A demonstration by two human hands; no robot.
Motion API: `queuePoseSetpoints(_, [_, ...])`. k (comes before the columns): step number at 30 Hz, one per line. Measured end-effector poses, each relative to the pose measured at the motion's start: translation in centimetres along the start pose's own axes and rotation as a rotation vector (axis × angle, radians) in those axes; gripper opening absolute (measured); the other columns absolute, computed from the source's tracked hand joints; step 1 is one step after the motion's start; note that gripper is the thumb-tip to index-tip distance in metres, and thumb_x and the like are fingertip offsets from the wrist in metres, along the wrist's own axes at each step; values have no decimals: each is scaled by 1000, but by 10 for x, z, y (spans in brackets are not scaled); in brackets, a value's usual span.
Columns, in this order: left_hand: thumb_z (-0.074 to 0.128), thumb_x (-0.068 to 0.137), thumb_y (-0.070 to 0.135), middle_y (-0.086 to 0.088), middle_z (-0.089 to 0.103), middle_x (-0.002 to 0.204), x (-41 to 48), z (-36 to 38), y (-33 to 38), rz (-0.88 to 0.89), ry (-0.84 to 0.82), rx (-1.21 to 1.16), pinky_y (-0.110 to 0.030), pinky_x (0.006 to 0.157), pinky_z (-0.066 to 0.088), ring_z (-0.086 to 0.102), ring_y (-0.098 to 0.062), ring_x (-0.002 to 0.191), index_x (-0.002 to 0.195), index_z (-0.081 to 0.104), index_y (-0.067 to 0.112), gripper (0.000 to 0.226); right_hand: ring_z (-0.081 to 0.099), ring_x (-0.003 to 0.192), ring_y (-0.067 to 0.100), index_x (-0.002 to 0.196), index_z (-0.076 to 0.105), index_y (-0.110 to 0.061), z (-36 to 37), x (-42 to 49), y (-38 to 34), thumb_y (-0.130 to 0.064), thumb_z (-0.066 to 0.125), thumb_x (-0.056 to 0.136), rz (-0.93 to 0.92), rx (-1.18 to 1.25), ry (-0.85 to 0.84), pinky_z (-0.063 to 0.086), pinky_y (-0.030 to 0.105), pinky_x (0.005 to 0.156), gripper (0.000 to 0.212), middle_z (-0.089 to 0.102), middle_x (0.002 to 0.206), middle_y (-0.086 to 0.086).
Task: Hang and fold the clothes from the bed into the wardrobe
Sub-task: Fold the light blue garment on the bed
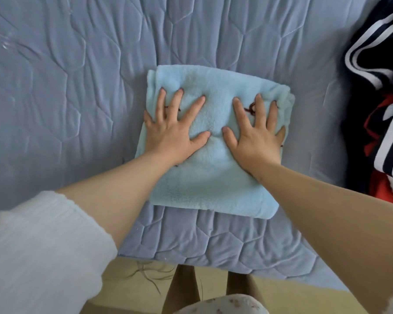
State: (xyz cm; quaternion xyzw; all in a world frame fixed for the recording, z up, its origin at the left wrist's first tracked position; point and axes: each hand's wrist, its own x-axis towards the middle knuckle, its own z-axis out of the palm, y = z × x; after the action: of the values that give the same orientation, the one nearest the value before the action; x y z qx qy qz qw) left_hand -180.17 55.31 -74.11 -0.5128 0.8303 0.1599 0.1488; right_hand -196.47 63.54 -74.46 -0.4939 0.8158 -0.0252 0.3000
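Bed [55, 137] fills the view from 9 through 3 o'clock. Blue-grey quilted cover [213, 241], hexagon stitching, wrinkled toward 10 o'clock. Bed edge runs across at 6 o'clock, with pale yellow floor [127, 288] below it. Light soft and even, faint sheen at 10 o'clock.

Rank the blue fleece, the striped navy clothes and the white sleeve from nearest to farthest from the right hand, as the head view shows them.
1. blue fleece: directly under the right hand, which presses flat on it.
2. striped navy clothes: off to the right, at the frame's edge.
3. white sleeve: lower left, on the other arm.
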Motion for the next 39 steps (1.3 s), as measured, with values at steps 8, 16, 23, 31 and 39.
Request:
queuePoseSetpoints(8, [51, 77, 68, 1, -9, 156, -65, -15, -11, -397, -100, -573, -46, 108, 27, 22, -35, 138, 135, -2, 62, 79, 13, 142, 22, 139, 8, -56, -19, -68, 13, -61, 50, 82, 303, 447, 18, 22, 46, 109, 71, 2, 156, -8])
queuePoseSetpoints(16, [47, 72, 75, -8, 28, 149, -58, -12, -37, -399, -406, -703, -38, 97, 37, 42, -34, 126, 129, -12, 68, 82, 39, 113, 7, 142, 12, -51, -12, -73, 21, -46, 64, 82, 367, 1008, -61, 35, 27, 93, 79, 32, 133, -18])
queuePoseSetpoints(23, [64, 60, 58, 14, 29, 139, -71, -23, -46, -328, -461, -1163, -31, 96, 38, 38, -12, 121, 139, 11, 56, 96, 59, 90, 1, 123, 38, -47, -24, -85, 34, -43, 60, 84, 447, 1208, -221, 50, 17, 60, 45, 54, 108, -23])
queuePoseSetpoints(31, [70, 63, 44, 22, 40, 109, -109, -26, -45, -417, -458, -1349, -19, 68, 40, 45, 5, 92, 137, 23, 55, 88, 67, 89, 22, 130, 44, -34, -32, -119, 32, -53, 63, 73, 681, 1298, -454, 53, 31, 55, 63, 66, 110, 1])
queuePoseSetpoints(39, [70, 56, 45, 10, 40, 118, -171, -74, -66, -601, -387, -1435, -25, 67, 41, 50, -5, 92, 139, 28, 44, 93, 71, 60, 24, 130, 44, -33, -76, -148, -8, -47, 69, 57, 673, 1302, -639, 54, 36, 45, 78, 68, 96, 7])
